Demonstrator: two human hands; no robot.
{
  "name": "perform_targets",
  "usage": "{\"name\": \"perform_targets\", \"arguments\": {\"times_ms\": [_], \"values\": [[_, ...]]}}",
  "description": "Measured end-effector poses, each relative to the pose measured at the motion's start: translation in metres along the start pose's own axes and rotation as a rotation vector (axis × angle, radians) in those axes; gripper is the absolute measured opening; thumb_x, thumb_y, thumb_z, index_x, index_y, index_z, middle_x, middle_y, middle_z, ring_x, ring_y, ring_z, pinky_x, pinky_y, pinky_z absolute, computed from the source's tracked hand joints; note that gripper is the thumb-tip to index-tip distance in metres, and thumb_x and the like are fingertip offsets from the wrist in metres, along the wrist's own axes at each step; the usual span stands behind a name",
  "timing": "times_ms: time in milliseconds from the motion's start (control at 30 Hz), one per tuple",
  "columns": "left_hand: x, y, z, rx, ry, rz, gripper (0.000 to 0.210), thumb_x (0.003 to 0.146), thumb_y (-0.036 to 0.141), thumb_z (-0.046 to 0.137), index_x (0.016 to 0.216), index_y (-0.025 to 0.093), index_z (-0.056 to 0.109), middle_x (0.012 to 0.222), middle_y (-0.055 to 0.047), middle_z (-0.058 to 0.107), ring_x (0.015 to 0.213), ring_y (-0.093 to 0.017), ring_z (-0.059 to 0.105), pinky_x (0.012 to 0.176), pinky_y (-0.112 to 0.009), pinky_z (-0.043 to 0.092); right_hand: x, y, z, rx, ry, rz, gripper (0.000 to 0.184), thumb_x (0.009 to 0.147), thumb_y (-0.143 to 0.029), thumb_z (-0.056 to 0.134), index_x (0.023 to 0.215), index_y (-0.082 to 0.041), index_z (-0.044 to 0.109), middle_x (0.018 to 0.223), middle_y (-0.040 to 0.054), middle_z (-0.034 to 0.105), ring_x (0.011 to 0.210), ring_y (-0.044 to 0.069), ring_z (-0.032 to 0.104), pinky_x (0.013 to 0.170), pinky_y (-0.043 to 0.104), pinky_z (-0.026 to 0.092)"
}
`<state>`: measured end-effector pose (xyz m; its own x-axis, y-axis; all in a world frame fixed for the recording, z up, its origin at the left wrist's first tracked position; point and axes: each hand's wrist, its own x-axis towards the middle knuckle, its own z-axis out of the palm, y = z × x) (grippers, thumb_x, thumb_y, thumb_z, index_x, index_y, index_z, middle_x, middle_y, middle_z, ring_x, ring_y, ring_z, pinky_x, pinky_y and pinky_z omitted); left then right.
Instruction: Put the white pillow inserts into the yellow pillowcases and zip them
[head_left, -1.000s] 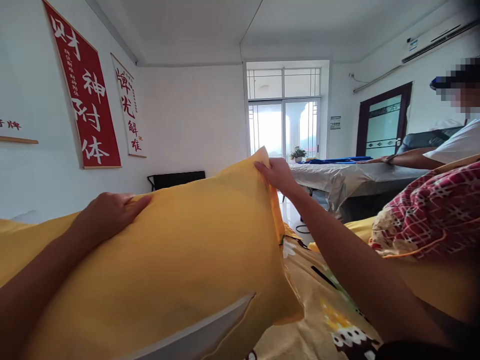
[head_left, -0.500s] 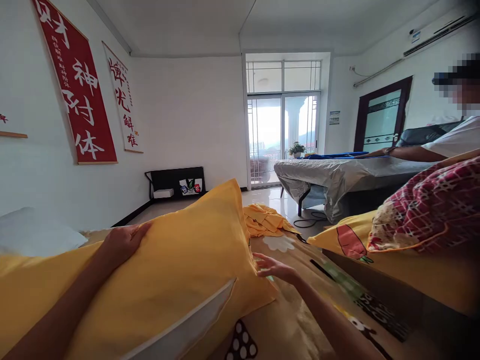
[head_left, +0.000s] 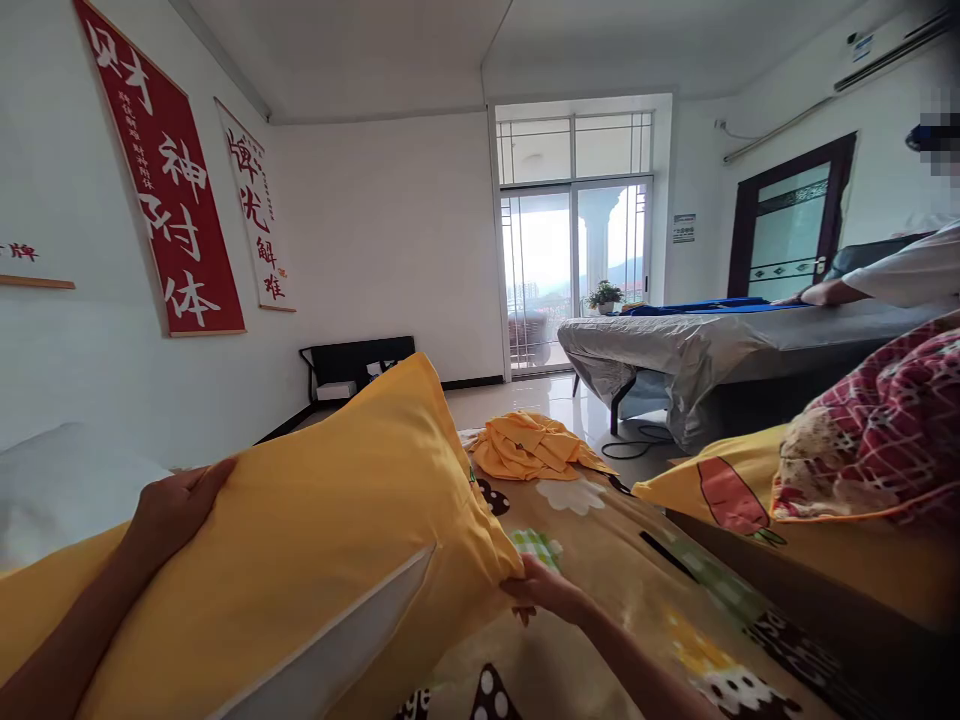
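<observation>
one yellow pillow is seen, propped up on the patterned bed sheet at near left, with one white inner pillow showing at its open near edge. one crumpled yellow cloth lies farther along the sheet, and one red checked bundle sits at near right. two hands are counted on the pillow. the left hand is laid flat against the pillow's left side, fingers spread and gripping nothing. the right hand is closed on the pillow's lower right corner, forearm stretched low over the sheet. half a second earlier the right hand was open beside that corner; a second earlier it was raised at the top corner.
</observation>
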<state>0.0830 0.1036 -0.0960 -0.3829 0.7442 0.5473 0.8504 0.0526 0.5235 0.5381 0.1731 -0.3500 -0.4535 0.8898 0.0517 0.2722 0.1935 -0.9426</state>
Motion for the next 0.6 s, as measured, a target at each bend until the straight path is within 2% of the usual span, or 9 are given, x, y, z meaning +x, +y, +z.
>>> {"name": "perform_targets", "arguments": {"times_ms": [100,233,300,367,400,467,533,600], "values": [[0.004,-0.003,-0.003,-0.003,0.03,-0.027,0.045,0.08,0.06,0.045,0.069,0.024,0.069,0.062,0.001,0.065,0.074,-0.025,0.059,0.067,-0.031,0.042,0.008,0.001,-0.01,-0.067,0.031,0.043,0.047,0.071,-0.065,0.052,0.062,-0.019,0.047,0.045,-0.0042,0.046,0.036,0.009,0.041,0.039,0.023,0.038],[0.009,-0.005,-0.007,0.031,-0.011,-0.005,0.043,0.08,0.059,0.045,0.066,0.025,0.069,0.063,0.003,0.067,0.074,-0.025,0.06,0.065,-0.03,0.043,0.026,-0.002,-0.028,-0.219,0.037,0.11,0.045,0.066,-0.061,0.058,0.057,-0.018,0.048,0.047,-0.0014,0.05,0.043,0.014,0.05,0.044,0.027,0.042],[0.008,-0.005,-0.005,0.035,-0.012,0.032,0.044,0.08,0.059,0.045,0.063,0.025,0.067,0.064,0.002,0.067,0.074,-0.024,0.061,0.066,-0.03,0.043,0.035,-0.004,-0.029,-0.332,0.099,0.138,0.04,0.066,-0.051,0.064,0.052,-0.017,0.049,0.048,-0.0014,0.05,0.05,0.017,0.054,0.05,0.028,0.044],[0.005,-0.006,0.0,0.041,0.01,0.06,0.046,0.081,0.059,0.043,0.061,0.024,0.065,0.062,0.001,0.067,0.072,-0.024,0.061,0.067,-0.03,0.042,0.04,-0.009,-0.025,-0.456,0.212,0.156,0.031,0.068,-0.037,0.066,0.051,-0.016,0.052,0.051,-0.0002,0.051,0.06,0.02,0.058,0.059,0.03,0.046],[0.005,-0.007,0.003,0.051,0.007,0.071,0.047,0.082,0.059,0.042,0.06,0.024,0.065,0.06,0.001,0.066,0.07,-0.023,0.06,0.066,-0.03,0.042,0.041,-0.013,-0.022,-0.516,0.283,0.157,0.024,0.071,-0.031,0.064,0.055,-0.016,0.055,0.056,0.0016,0.055,0.068,0.023,0.06,0.065,0.033,0.047],[0.007,-0.012,0.008,0.081,-0.01,0.094,0.049,0.083,0.06,0.039,0.059,0.025,0.063,0.057,0.0,0.065,0.068,-0.023,0.06,0.065,-0.031,0.042,0.038,-0.025,-0.012,-0.619,0.437,0.133,0.013,0.079,-0.021,0.053,0.074,-0.015,0.065,0.078,0.008,0.064,0.09,0.029,0.061,0.08,0.04,0.045],[0.011,-0.016,0.013,0.111,-0.051,0.117,0.05,0.084,0.061,0.036,0.061,0.025,0.063,0.062,-0.001,0.067,0.071,-0.024,0.06,0.066,-0.031,0.043,0.029,-0.044,0.002,-0.687,0.567,0.074,0.028,0.084,-0.013,0.042,0.1,-0.016,0.064,0.109,0.0145,0.062,0.113,0.031,0.051,0.094,0.046,0.037],[0.016,-0.018,0.019,0.157,-0.12,0.131,0.052,0.086,0.06,0.034,0.067,0.024,0.065,0.072,-0.004,0.07,0.078,-0.026,0.062,0.069,-0.032,0.044,0.017,-0.067,0.022,-0.753,0.58,-0.072,0.035,0.088,-0.012,0.036,0.114,-0.017,0.059,0.125,0.0155,0.054,0.12,0.028,0.045,0.101,0.045,0.032]]}}
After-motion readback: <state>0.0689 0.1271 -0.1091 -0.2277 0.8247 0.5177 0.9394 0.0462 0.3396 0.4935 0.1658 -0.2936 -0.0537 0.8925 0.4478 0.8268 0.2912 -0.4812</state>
